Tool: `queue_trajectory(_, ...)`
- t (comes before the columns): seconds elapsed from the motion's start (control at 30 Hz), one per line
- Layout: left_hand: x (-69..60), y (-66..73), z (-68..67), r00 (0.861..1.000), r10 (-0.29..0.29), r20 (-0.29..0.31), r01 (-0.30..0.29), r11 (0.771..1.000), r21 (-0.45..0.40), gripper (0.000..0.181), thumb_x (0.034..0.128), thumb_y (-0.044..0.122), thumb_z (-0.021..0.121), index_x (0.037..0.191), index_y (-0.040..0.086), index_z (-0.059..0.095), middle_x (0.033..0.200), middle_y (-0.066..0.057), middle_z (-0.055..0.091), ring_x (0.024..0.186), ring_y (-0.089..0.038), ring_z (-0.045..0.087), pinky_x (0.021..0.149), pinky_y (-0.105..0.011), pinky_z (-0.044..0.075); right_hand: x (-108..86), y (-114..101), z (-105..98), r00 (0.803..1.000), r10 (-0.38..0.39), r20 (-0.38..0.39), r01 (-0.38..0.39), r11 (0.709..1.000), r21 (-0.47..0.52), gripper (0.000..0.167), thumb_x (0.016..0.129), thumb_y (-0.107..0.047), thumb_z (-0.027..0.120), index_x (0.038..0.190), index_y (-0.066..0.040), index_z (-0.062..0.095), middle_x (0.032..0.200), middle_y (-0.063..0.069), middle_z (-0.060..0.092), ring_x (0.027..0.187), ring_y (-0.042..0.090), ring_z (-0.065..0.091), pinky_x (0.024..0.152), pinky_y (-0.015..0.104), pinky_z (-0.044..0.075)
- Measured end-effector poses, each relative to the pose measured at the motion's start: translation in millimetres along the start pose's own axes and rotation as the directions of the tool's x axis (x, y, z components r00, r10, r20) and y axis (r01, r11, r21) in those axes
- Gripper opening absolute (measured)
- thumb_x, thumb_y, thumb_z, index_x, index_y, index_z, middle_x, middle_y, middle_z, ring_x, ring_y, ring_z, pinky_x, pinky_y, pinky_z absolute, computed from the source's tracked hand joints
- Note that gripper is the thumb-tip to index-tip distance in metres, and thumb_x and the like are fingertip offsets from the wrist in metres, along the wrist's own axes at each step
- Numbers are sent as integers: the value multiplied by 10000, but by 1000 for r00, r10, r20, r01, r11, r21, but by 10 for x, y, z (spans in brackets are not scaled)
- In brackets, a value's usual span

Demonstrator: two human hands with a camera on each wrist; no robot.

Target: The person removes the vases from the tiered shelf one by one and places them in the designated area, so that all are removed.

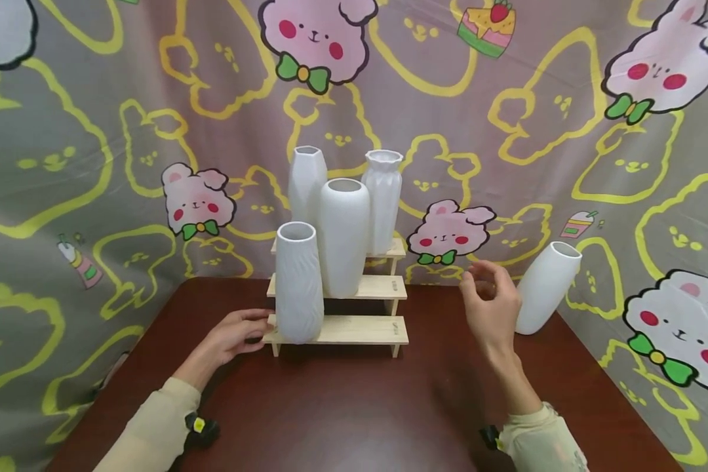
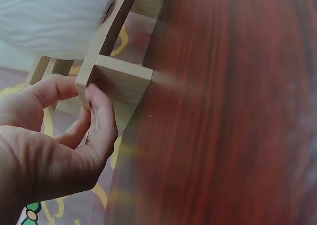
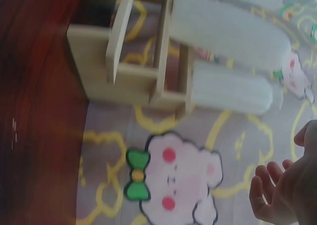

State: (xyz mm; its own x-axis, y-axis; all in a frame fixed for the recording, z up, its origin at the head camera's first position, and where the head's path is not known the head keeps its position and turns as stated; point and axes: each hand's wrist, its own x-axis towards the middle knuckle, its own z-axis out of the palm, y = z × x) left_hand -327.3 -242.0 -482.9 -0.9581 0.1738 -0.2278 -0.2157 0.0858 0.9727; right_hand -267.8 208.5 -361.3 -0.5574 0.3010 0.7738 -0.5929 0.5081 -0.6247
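Observation:
At the left end of a three-step wooden stand [image 1: 360, 330], my left hand [image 1: 236, 341] pinches the edge of the lowest board, thumb and fingers on either side of it. A white vase with a wavy texture [image 1: 299, 288] stands on that step. A smooth white vase [image 1: 345, 236] is on the middle step. Two more, a faceted vase [image 1: 307, 183] and a frilled-rim vase [image 1: 383, 203], are on the top step. My right hand [image 1: 495, 305] hovers to the right of the stand, fingers loosely bent and holding nothing. Another white vase [image 1: 545, 288] stands just beyond it.
The stand rests on a dark reddish-brown table [image 1: 354, 406]. A patterned cloth backdrop [image 1: 436, 131] with cartoon rabbits rises behind the table and along both sides.

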Motion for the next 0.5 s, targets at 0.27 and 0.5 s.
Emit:
queue_trajectory(0.27,39,2,60,999,-7,-48,8,1000,2,505,955,97,626,1423,-46,506,1139,-108,688,1010,-209,650,832,-424,556,-167,-304,306,984,10,178,-26,996,85,204,926,14,693,1128,44,679,1003,184,677,882,271,642,787,297,538)
queue_trajectory(0.5,44,-16,51,999,-19,-51,18,1000,-11,533,934,101,645,1422,-54,497,1148,-127,691,994,-214,668,822,-415,560,-388,-441,678,961,25,274,-79,979,187,221,888,48,699,1108,40,684,1012,192,680,865,312,664,738,318,567)
